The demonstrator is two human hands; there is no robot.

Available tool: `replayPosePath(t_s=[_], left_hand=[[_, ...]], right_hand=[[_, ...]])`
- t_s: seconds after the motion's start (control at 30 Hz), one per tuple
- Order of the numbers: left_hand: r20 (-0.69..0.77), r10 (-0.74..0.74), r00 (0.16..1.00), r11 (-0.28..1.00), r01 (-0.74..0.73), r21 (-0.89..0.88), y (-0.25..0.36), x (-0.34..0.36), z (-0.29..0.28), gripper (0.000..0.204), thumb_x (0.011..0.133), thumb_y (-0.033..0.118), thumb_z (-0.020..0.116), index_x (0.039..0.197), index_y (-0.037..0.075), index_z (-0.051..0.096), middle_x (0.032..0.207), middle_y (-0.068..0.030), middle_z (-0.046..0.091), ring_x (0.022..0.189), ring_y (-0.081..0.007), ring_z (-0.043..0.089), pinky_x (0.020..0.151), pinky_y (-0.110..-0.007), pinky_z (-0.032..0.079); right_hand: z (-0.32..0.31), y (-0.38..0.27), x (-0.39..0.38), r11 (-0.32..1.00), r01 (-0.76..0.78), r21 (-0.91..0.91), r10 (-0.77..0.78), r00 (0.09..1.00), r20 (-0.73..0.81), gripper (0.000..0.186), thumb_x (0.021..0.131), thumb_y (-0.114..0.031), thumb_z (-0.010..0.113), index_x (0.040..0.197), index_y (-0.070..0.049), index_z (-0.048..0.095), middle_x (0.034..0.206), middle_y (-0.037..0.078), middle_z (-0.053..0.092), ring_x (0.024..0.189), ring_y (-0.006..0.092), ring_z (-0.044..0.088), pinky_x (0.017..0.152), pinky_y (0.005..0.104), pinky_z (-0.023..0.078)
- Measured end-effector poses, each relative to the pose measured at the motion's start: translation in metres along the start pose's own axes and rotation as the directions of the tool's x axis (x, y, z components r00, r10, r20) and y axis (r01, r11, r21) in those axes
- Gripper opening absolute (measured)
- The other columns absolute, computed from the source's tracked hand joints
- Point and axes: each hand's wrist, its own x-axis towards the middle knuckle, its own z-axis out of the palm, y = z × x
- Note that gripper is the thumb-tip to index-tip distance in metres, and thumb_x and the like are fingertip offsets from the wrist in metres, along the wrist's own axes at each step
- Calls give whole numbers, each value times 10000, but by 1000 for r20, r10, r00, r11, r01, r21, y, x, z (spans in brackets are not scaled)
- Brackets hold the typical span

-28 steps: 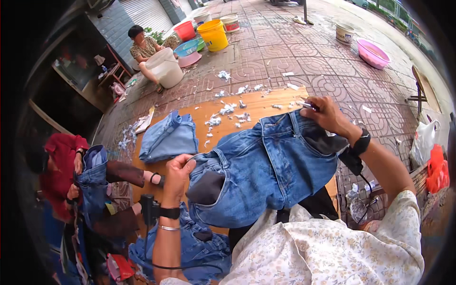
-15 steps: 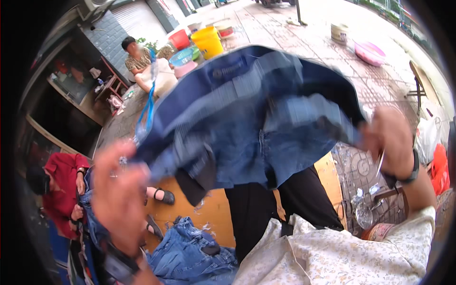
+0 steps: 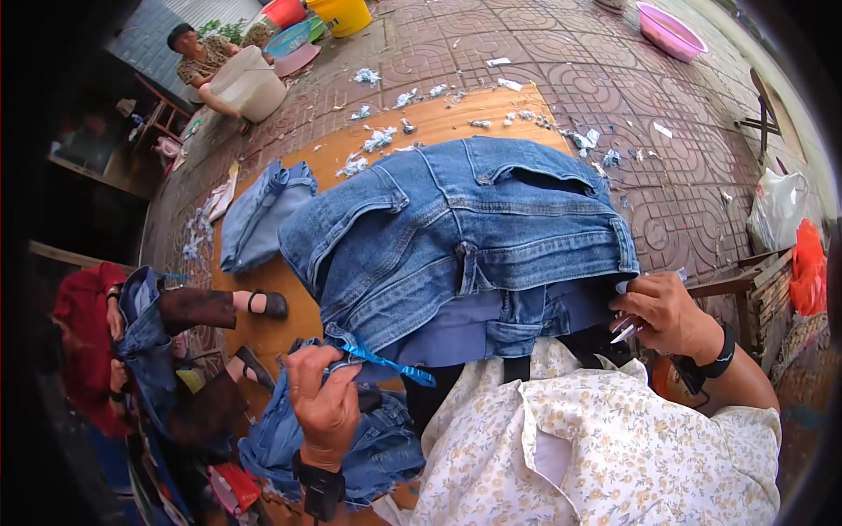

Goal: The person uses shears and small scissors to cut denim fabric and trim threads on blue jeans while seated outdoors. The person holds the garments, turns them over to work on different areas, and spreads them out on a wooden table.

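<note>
Paved in patterned tiles and littered with pale fabric scraps, the yard spreads out around the wooden tabletop (image 3: 263, 329) where I work. Nearest me, my left hand (image 3: 326, 403) has its fingers clamped on the hem edge of the blue jeans (image 3: 456, 237), right where a bright blue strip (image 3: 386, 361) hangs off the cloth. My right hand (image 3: 667, 314) pinches the other side of the waistband, fingers closed on the denim with small snips (image 3: 628, 331) tucked against the palm. The jeans are draped over my lap and spread forward onto the tabletop, waistband toward me.

To do this well, I judge the cloth should stay taut between both hands, blade tips pointed away from my fingers.

Further out, a folded denim piece (image 3: 263, 210) lies on the tabletop's left side. Beyond it, a person sits by a white bucket (image 3: 250, 86), with coloured basins (image 3: 289, 39) and a pink basin (image 3: 671, 26) on the paving.
</note>
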Motion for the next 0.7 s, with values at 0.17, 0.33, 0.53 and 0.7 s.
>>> replayPosePath(t_s=[0.17, 0.33, 0.53, 0.7], left_hand=[[26, -72, 997, 997, 71, 19, -2, -19, 2, 246, 580, -75, 671, 802, 28, 651, 964, -118, 570, 936, -323, 533, 794, -419, 437], [-34, -230, 973, 973, 230, -17, 34, -13, 0, 216, 643, -23, 704, 848, 30, 661, 1068, -155, 576, 1001, -310, 534, 777, -381, 448], [358, -325, 876, 385, 468, -795, 60, -22, 22, 262, 757, 38, 698, 1007, -12, 641, 1220, -210, 511, 1026, -282, 581, 725, -315, 486], [621, -121, 774, -448, 516, -730, 77, 9, 79, 738, 808, 305, 701, 1381, 33, 323, 1378, -232, 377, 1219, -334, 456, 797, -368, 497]], right_hand=[[-15, -27, 14, 991, -1, 133, 4, 1000, -19, 366, 554, 6, 662, 910, -43, 596, 647, 56, 510, 551, 242, 547, 469, 348, 404], [-8, -36, 33, 995, 75, 59, -64, 984, -166, 334, 620, -13, 680, 942, -31, 592, 629, 53, 493, 523, 231, 531, 454, 329, 391], [-8, -26, 23, 983, -57, 177, 115, 935, -337, 214, 737, 64, 613, 939, -2, 584, 711, 77, 574, 575, 237, 554, 495, 279, 408], [5, -13, 7, 901, -258, 349, 416, 746, -521, 62, 859, -40, 613, 909, -6, 597, 752, 59, 595, 590, 123, 512, 539, 239, 407]])
